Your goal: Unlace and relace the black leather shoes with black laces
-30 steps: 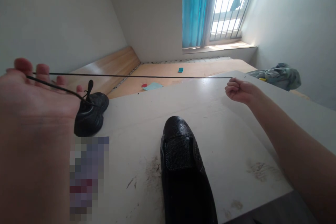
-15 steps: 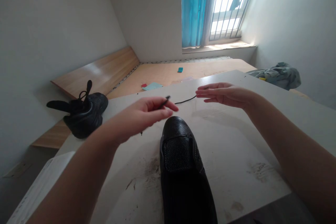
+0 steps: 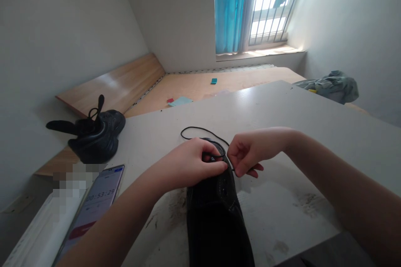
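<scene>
A black leather shoe [image 3: 216,225] lies on the white table with its toe pointing away from me. Over its front part my left hand [image 3: 200,162] is closed, with a thin black shoelace [image 3: 203,127] looping around its fingertips. My right hand [image 3: 250,150], at the shoe's right side, pinches the same lace between thumb and fingers. Beyond the toe the lace makes a wide loop on the table. My left fingertips are partly hidden behind the hand.
A second black shoe [image 3: 97,135] with laces stands at the table's left edge. A phone [image 3: 100,192] showing a timer leans by my left forearm. Behind the white table [image 3: 263,104] is a wooden bed board [image 3: 188,83] with small cards; grey cloth [image 3: 335,85] lies at the right.
Both hands have come back toward me and closer together, onto the shoe's front. The lace, earlier stretched between them beyond the toe, now loops around it. The phone has come into view.
</scene>
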The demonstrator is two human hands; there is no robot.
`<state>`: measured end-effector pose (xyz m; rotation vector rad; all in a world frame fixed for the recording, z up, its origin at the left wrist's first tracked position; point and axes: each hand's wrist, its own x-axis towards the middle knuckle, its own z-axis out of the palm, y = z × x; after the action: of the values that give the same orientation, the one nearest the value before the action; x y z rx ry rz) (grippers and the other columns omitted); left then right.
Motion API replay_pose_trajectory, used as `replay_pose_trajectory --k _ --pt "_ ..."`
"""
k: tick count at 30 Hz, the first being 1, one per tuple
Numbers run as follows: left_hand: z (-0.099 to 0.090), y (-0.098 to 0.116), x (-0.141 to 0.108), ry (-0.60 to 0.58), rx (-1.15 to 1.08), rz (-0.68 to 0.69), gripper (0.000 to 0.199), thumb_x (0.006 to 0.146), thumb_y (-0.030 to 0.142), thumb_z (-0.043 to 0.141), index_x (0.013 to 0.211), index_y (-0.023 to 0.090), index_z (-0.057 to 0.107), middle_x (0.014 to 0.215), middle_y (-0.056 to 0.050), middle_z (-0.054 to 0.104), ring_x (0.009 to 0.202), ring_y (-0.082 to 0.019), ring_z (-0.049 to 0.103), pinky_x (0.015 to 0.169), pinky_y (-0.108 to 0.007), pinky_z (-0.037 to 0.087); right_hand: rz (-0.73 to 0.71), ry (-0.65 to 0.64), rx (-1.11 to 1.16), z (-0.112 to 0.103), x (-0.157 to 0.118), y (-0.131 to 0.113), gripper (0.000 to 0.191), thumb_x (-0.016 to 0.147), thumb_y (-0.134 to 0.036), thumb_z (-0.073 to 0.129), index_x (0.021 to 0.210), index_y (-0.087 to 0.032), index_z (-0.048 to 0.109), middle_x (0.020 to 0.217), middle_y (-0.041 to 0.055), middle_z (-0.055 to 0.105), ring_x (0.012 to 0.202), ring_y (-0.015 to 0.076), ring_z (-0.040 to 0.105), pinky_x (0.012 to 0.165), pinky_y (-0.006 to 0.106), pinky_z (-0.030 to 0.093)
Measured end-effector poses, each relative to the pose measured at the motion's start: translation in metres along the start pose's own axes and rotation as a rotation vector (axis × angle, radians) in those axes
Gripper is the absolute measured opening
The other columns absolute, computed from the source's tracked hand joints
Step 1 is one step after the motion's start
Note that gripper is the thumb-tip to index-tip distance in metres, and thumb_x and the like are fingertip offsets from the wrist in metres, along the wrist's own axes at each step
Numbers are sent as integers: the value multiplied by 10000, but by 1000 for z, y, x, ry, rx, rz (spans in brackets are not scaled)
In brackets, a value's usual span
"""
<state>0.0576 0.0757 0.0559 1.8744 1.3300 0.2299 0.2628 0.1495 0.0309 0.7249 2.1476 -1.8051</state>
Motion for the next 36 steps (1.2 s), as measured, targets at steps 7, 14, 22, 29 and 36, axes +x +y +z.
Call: replay_pose_trajectory --k 7,14,22,29,36 --pt "-2 0 2 -45 -29 -15 234 808 403 613 797 179 679 627 43 510 577 -120 429 513 -256 297 -18 55 46 7 4 -3 244 769 -334 717 683 -147 587 534 -49 608 483 66 554 513 201 427" --pt "-1 0 3 -14 40 82 191 775 317 613 867 187 717 725 29 585 679 -144 509 613 -261 379 5 66 63 5 2 0 259 757 -330 745 679 -149 576 535 -42 633 481 78 590 479 192 380" --pt "0 4 -1 4 101 82 238 778 404 634 824 187 719 680 31 572 656 -148 507 583 -275 351 -13 42 111 3 8 2 265 734 -348 773 688 -143 610 556 -32 678 490 77 634 458 170 403" --pt "3 3 -1 70 146 158 141 773 282 587 746 179 681 673 24 574 645 -139 510 567 -274 318 -56 24 153 0 12 8 330 710 -407 803 692 -135 615 560 -20 684 480 80 625 474 182 441" --pt "8 7 2 129 171 175 129 757 291 622 693 181 645 702 11 583 649 -144 496 573 -271 311 -109 29 149 -2 15 14 348 707 -418 813 746 -126 627 584 -15 671 493 91 609 483 206 434"
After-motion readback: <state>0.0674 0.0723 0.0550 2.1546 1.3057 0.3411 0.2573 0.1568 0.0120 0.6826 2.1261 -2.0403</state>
